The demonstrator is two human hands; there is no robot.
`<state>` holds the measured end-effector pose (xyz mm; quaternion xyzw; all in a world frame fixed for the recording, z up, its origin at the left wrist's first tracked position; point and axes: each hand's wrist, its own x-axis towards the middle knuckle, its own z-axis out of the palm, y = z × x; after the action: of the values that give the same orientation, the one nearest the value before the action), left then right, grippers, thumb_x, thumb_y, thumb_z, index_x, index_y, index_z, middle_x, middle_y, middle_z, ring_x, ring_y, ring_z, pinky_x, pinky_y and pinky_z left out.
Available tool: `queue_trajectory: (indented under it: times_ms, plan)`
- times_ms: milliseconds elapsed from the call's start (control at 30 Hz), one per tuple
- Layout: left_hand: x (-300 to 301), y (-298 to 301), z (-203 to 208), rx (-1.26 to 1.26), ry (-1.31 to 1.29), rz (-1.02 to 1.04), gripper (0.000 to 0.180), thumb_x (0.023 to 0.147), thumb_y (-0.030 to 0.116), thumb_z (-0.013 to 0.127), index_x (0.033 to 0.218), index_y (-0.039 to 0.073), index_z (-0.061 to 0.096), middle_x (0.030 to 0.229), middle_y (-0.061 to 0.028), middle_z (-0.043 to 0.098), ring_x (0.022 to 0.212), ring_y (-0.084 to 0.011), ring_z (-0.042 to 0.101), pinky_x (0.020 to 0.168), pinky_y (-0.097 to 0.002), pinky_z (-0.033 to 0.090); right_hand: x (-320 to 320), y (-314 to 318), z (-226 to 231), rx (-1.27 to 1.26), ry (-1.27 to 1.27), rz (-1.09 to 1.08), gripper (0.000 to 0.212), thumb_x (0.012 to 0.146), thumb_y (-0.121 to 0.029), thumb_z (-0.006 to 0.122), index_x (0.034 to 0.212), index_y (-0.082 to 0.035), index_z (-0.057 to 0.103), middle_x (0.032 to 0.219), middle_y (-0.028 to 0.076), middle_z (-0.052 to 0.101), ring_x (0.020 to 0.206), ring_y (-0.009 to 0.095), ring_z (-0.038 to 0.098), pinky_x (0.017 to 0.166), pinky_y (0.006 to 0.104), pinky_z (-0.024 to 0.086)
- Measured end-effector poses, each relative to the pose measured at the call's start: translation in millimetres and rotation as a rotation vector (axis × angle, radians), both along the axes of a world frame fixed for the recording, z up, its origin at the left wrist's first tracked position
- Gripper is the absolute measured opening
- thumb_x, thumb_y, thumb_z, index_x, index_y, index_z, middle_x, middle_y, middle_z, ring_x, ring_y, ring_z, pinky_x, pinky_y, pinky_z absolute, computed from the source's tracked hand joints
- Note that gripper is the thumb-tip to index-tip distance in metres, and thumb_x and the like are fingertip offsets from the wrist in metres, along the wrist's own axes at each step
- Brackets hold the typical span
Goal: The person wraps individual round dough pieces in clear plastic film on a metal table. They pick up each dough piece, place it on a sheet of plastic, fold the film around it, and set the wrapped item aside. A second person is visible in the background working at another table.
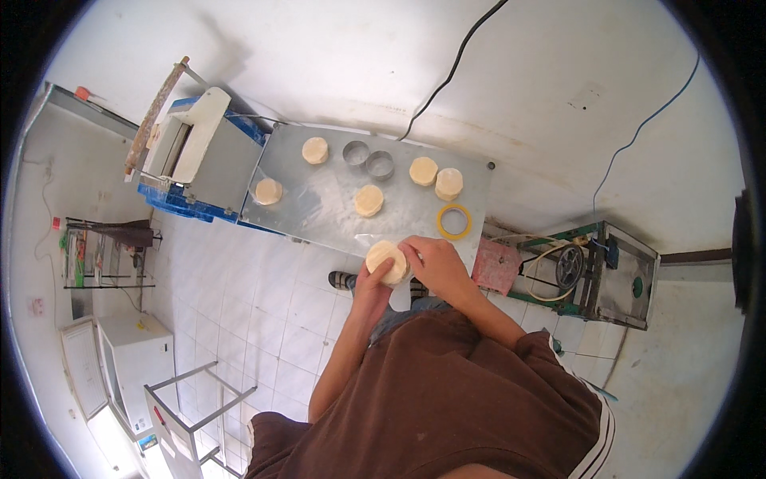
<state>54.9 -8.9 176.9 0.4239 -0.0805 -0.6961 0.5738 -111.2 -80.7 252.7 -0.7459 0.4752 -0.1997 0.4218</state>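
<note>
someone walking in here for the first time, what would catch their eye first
Probably the pale round piece near the table's front edge, held in the left hand with the right hand at its right side. Next come five similar pale rounds spread over the metal table, with a bright yellow ring toward its right end. The bulky blue-and-white machine at the table's left also stands out.

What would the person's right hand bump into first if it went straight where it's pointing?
The right hand would probably bump the round pale stack held in the left hand. It points leftward at the stack's edge; whether it already touches is hard to tell.
</note>
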Motion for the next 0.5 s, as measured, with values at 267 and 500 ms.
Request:
queue_trajectory:
  times_ms: [267, 500]
  plan:
    - [-9.0, -15.4, -35.4, 0.082, -0.026, 0.102, 0.048, 0.099, 0.013, 0.068, 0.142, 0.006, 0.049, 0.137, -0.0099, 0.060, 0.124, -0.0244, 0.061, 0.104, -0.0411, 0.051, -7.4, 0.8, -48.3, -0.338, 0.012, -0.404, 0.026, 0.097, -0.027, 0.067, 0.100, -0.001, 0.070, 0.092, 0.019, 0.074, 0.086, 0.041, 0.071, 0.078, 0.0483, 0.055]
    - [-10.1, -20.9, -73.9, 0.158, -0.042, 0.119, 0.045, 0.098, 0.012, 0.070, 0.138, 0.009, 0.050, 0.132, -0.0076, 0.061, 0.120, -0.0229, 0.062, 0.100, -0.0397, 0.052, -21.9, -13.7, -106.6, 0.256, -0.038, -0.130, 0.022, 0.094, -0.024, 0.064, 0.100, -0.002, 0.068, 0.087, 0.018, 0.071, 0.088, 0.040, 0.070, 0.080, 0.0496, 0.054]
